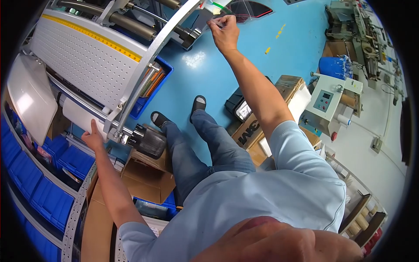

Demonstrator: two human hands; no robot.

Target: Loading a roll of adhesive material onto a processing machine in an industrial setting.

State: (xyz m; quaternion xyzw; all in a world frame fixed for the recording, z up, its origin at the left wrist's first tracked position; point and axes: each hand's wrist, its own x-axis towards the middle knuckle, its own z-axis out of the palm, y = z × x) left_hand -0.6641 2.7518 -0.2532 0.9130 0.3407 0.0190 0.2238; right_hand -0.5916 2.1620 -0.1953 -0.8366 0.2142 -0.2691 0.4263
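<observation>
Step at the white roll (82, 117): looks to us like steadying it with the left hand (93, 139) while the right hand (225, 32) deals with some clear film (243, 17); next move, we reckon, calls for light pressure on the roll and a gentle pinch, so nothing creases.
White cover (32, 94): far left, glossy, near the roll.
Roll's spot and axis: low on the machine, below the perforated panel (85, 54); its long axis slants upper left to lower right, pretty much along the metal bar (80, 99).
Left hand's grip: index finger stretched out, touching the roll near its right end; can't tell if the rest really hold it.
Black knob (150, 142): just past that right end, so the roll basically points at it.
Right hand's grip: well apart from the roll, arm reaching out, fingertips pinched narrow, on the film as far as we can see.
Film's lie: too see-through for us to call a direction.
</observation>
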